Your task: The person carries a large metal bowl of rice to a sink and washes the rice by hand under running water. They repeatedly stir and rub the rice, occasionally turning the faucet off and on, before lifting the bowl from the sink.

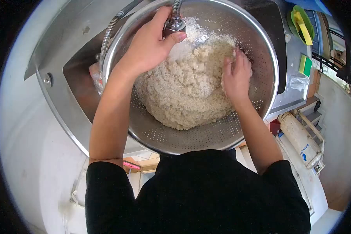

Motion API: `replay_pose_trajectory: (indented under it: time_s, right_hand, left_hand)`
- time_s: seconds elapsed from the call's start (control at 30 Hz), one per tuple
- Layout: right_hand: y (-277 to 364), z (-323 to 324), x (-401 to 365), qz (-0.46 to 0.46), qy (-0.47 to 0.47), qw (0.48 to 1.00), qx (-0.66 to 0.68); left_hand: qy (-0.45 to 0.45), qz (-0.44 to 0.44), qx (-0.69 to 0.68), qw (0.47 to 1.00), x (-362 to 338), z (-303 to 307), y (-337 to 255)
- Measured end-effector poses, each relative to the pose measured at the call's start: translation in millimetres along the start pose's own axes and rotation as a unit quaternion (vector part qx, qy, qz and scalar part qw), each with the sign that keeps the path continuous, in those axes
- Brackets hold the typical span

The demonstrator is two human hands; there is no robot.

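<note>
- A large perforated colander (pixel 191 142) is set over the sink (pixel 82 78), and a heap of pale, rice-like grains (pixel 183 105) is held in it, clumped and whitish near the spray.
- The spray head (pixel 175 25) is gripped above the grains by the left hand (pixel 150 46), its fingers clamped around it; the hose (pixel 107 43) is led over the rim.
- The right hand (pixel 238 76) is rested at the heap's right side, thumb apart from the fingers, the blurred fingertips partly hidden.
- In a green bowl (pixel 293 24) on the surface (pixel 292 50), a yellow item (pixel 302 28) is held; a sponge (pixel 305 65) and clear plastic (pixel 299 83) are placed nearby.
- Bare perforated wall is left around the heap's near and right sides; the near rim is brought close to the black shirt (pixel 199 191).
</note>
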State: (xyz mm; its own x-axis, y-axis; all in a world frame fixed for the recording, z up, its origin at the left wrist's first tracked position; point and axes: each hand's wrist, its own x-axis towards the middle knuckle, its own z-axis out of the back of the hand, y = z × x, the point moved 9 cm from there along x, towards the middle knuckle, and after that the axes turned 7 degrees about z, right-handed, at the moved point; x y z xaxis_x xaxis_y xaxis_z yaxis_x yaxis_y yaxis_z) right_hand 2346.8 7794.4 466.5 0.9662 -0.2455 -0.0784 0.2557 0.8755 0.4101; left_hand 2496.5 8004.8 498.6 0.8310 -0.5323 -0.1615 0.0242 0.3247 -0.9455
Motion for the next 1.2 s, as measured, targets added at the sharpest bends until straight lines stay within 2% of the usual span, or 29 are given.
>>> replay_pose_trajectory:
  time_s: [0.03, 0.07, 0.13, 0.2, 0.23, 0.3, 0.37, 0.43, 0.5, 0.53, 0.57, 0.63, 0.67, 0.73, 0.87, 0.93, 0.97, 1.03, 1.13, 1.17, 1.2]
  right_hand:
    - [0.4, -6.9, -4.3, -0.001, 0.001, 1.000, 0.000]
    - [5.3, -12.1, -5.1, 0.003, -0.023, 0.998, 0.053]
    - [11.2, -20.5, 8.2, 0.011, -0.049, 0.993, 0.107]
    - [18.4, -42.8, 38.5, 0.043, -0.029, 0.958, 0.281]
    - [22.1, -50.6, 47.1, 0.044, -0.029, 0.958, 0.283]
    - [59.1, -58.8, 65.4, 0.175, -0.017, 0.929, 0.325]
    - [73.3, -69.5, 78.4, 0.213, -0.019, 0.915, 0.343]
    - [80.4, -78.0, 76.5, 0.237, -0.022, 0.903, 0.358]
    - [87.6, -105.8, 78.5, 0.177, 0.137, 0.863, 0.453]
    - [94.2, -103.7, 75.0, 0.201, 0.144, 0.870, 0.427]
    - [102.3, -100.0, 71.6, 0.225, 0.149, 0.876, 0.401]
    - [123.6, -91.3, 50.4, 0.240, 0.258, 0.862, 0.364]
    - [123.7, -80.9, 45.4, 0.237, 0.253, 0.865, 0.363]
    - [134.9, -77.5, 22.5, 0.299, 0.330, 0.848, 0.286]
    - [128.3, -59.6, 3.0, 0.351, 0.319, 0.837, 0.273]
    - [102.9, -44.6, 30.7, 0.306, 0.120, 0.903, 0.277]
    - [108.1, -51.9, 33.7, 0.306, 0.127, 0.901, 0.280]
    - [102.5, -35.4, 55.0, 0.234, -0.054, 0.927, 0.287]
    - [116.9, -52.2, 75.4, 0.279, -0.018, 0.906, 0.318]
    - [117.1, -57.6, 80.5, 0.278, -0.017, 0.906, 0.319]
    - [130.0, -73.6, 78.0, 0.327, 0.058, 0.900, 0.282]
  left_hand:
    - [0.013, 0.022, 0.039, 0.999, -1.3, -0.3, -0.3]
    - [0.024, 0.043, 0.079, 0.996, -2.2, -0.8, 0.0]
    - [0.030, 0.045, 0.064, 0.996, -2.3, 0.0, -3.4]
    - [0.035, 0.047, 0.052, 0.997, -0.8, 0.5, -4.0]
    - [0.032, 0.043, 0.036, 0.998, 0.1, 0.4, -2.4]
    - [0.023, 0.040, 0.025, 0.999, 2.9, 1.2, 0.8]
    - [0.002, -0.012, 0.000, 1.000, 4.7, 3.4, -9.6]
    - [0.012, -0.003, 0.010, 1.000, 3.5, 1.8, -15.9]
    - [0.004, -0.030, -0.032, 0.999, 4.7, 2.3, -36.0]
    - [0.050, 0.053, 0.004, 0.997, 4.6, -7.1, -10.9]
    - [0.053, 0.050, 0.005, 0.997, 4.1, -7.2, -7.0]
    - [0.037, 0.063, -0.021, 0.997, 5.3, -3.2, -2.8]
    - [0.049, 0.061, -0.066, 0.995, 4.6, -4.0, -6.8]
    - [0.052, 0.058, -0.076, 0.994, 5.2, -1.9, -4.6]
    - [0.055, 0.070, -0.100, 0.991, 0.4, 5.8, -10.3]
    - [0.056, 0.062, -0.072, 0.994, -0.6, 16.5, -22.3]
    - [0.060, 0.054, -0.041, 0.996, -3.1, 18.3, -27.3]
    - [0.054, 0.058, -0.055, 0.995, -3.6, 15.6, -25.8]
    - [0.030, 0.050, -0.069, 0.996, -1.5, 19.8, -32.2]
    - [0.029, 0.069, 0.008, 0.997, 0.4, 25.9, -40.4]
    - [0.030, 0.089, 0.084, 0.992, -0.5, 28.9, -43.7]
